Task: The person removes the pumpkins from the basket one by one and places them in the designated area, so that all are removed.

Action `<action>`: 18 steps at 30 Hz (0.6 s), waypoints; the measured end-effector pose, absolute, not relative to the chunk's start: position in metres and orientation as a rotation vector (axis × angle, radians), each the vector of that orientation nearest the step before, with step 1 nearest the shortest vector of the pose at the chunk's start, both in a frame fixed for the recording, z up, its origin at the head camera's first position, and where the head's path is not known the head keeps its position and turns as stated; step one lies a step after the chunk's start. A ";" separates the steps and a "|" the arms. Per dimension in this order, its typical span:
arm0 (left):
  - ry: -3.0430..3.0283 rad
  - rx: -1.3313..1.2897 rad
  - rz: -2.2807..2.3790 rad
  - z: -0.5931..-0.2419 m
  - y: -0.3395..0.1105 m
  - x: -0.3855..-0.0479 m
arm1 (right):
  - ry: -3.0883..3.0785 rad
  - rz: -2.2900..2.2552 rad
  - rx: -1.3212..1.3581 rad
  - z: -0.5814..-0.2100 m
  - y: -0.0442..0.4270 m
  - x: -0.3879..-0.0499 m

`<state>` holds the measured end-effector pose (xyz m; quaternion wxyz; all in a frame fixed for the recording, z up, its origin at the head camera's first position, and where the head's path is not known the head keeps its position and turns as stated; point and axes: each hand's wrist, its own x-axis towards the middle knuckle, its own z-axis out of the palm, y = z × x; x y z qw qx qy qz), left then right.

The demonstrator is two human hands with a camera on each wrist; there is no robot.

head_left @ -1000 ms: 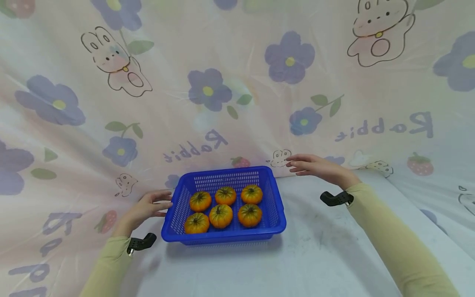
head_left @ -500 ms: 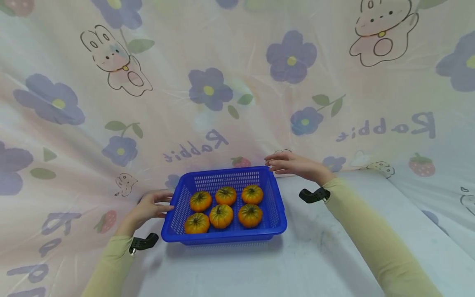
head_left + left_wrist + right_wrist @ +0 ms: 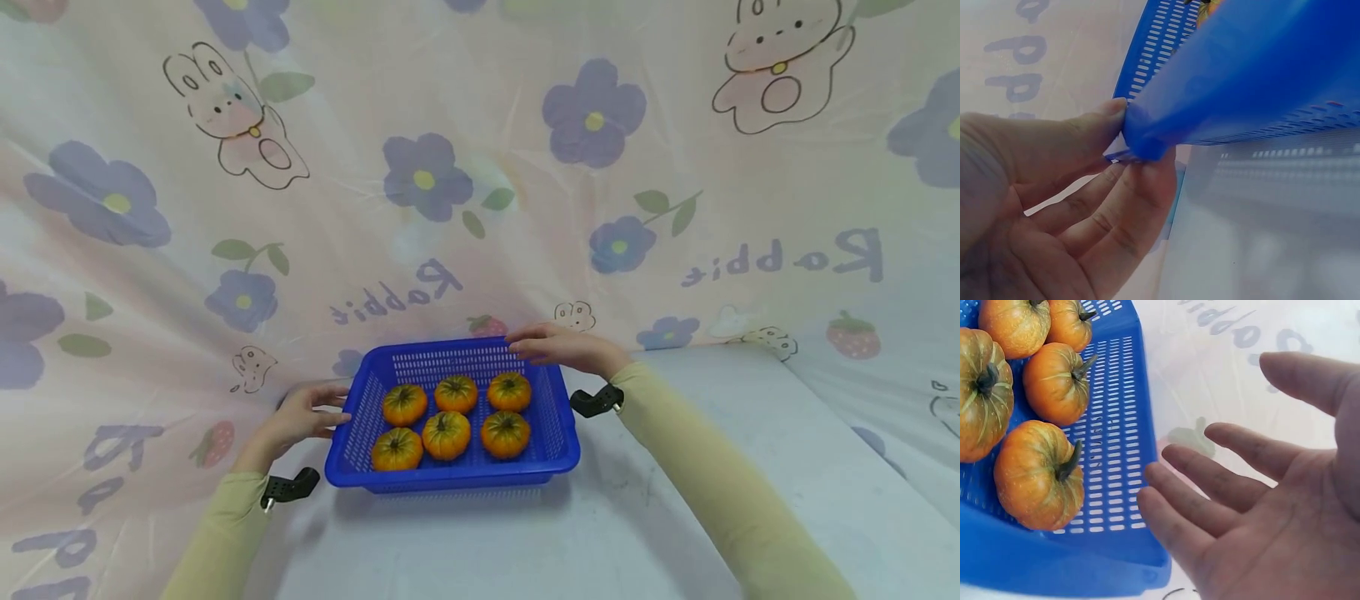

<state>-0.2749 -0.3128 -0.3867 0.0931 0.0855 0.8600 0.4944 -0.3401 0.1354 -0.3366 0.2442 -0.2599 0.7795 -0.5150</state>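
A blue plastic basket (image 3: 457,482) with slotted walls stands on the white table, holding several small orange pumpkins (image 3: 446,435) in two rows. At its left side my left hand (image 3: 300,419) grips the rim. The left wrist view shows that thumb (image 3: 1094,122) on top and the fingers curled underneath. My right hand (image 3: 566,348) is above the basket's back right corner, its fingers extended. In the right wrist view the right fingers (image 3: 1194,506) spread close to the basket wall (image 3: 1113,431); whether they touch it I cannot tell.
A pale curtain (image 3: 487,108) printed with rabbits, flowers and lettering hangs behind and to the left of the basket. The white table surface (image 3: 637,475) extends in front of the basket and to its right. Black straps with camera mounts (image 3: 597,401) sit on both wrists.
My right hand has moved left, from beyond the basket to over its back right corner. My left hand has shifted slightly right onto the rim. The basket and pumpkins stay in place.
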 end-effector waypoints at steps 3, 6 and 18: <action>2.541 0.252 1.476 -0.386 -0.313 -0.275 | 2.149 -1.377 -0.694 -0.340 0.131 -0.343; 2.536 0.251 1.483 -0.386 -0.314 -0.275 | 2.167 -1.369 -0.661 -0.342 0.127 -0.345; 2.548 0.242 1.477 -0.384 -0.311 -0.274 | 2.129 -1.364 -0.560 -0.362 0.114 -0.355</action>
